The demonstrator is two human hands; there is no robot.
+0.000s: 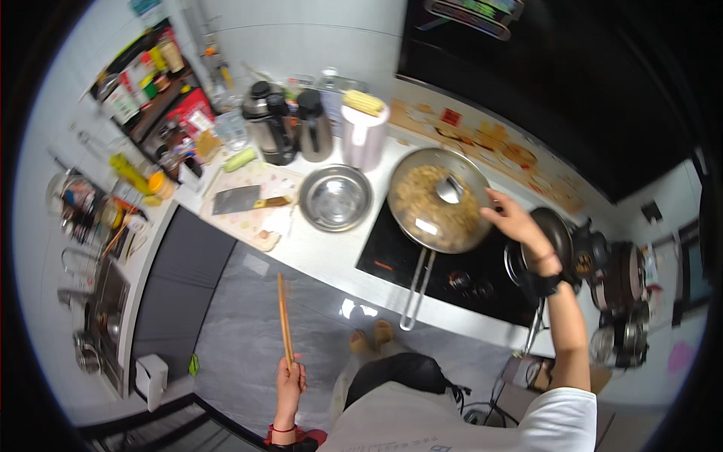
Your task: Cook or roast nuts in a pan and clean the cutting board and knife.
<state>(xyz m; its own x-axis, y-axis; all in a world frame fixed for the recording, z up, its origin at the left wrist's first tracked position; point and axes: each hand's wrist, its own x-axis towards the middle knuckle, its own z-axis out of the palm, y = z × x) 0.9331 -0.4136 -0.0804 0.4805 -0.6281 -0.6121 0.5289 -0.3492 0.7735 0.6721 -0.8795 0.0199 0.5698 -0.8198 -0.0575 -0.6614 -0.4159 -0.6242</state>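
In my left hand [291, 381] is a pair of wooden chopsticks [284, 322], held out over the floor in front of the cabinets. My right hand [511, 217] is at the right rim of a large frying pan [426, 246] on the black cooktop; its fingers are apart, and whether they touch the rim is unclear. Browned chunks of food [421, 195] fill the pan. A shiny metal piece [449, 188] shows over the food, and glare suggests a glass lid, though this is not certain. The pan's long wire handle points towards me.
Left of the pan stands an empty steel bowl [335, 198]. A cleaver [240, 200] lies on a cutting board [262, 240], near a green vegetable [240, 160]. Behind are two thermos jugs [314, 127] and a canister [364, 138] with corn on top. Another pan [551, 237] sits right of the cooktop.
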